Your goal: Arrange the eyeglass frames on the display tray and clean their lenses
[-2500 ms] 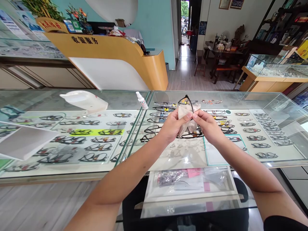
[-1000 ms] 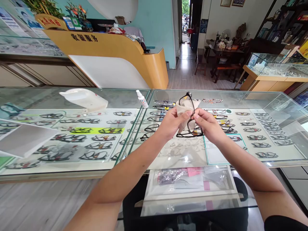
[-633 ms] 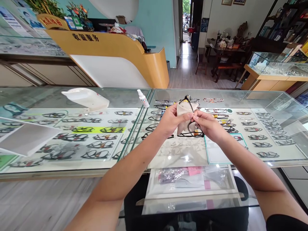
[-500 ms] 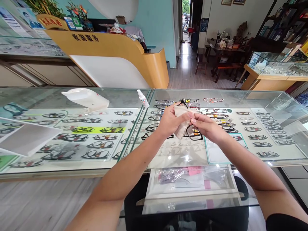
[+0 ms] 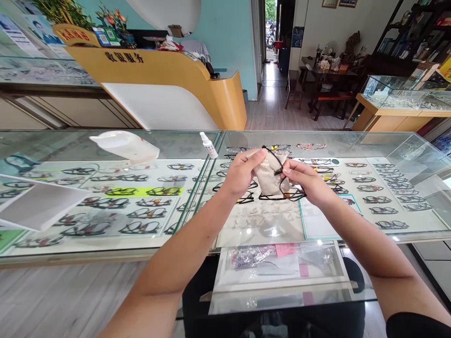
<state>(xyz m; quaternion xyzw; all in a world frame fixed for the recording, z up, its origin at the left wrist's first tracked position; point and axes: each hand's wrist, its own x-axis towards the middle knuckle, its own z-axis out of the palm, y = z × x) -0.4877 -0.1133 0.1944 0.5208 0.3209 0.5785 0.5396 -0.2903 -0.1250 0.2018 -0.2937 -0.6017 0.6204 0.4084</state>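
Above the right-hand glass case, my left hand [image 5: 241, 173] pinches a beige cloth [image 5: 269, 177] between thumb and fingers, at the upper end of a black eyeglass frame [image 5: 275, 157]. The cloth hangs down beside the frame. My right hand [image 5: 305, 180] grips the same black glasses near their middle, with thumb and forefinger pressed together. Part of the frame shows below the cloth, against other glasses in the case, so its exact outline is hard to tell.
A white spray bottle [image 5: 209, 145] and a white moulded holder [image 5: 126, 146] stand on the glass top to the left. An open white box [image 5: 44, 204] is at far left. Below my hands, an open drawer [image 5: 282, 284] holds plastic packets.
The black glasses have turned between my hands, and more of the cloth hangs open. My left hand has shifted slightly left and my right hand slightly right.
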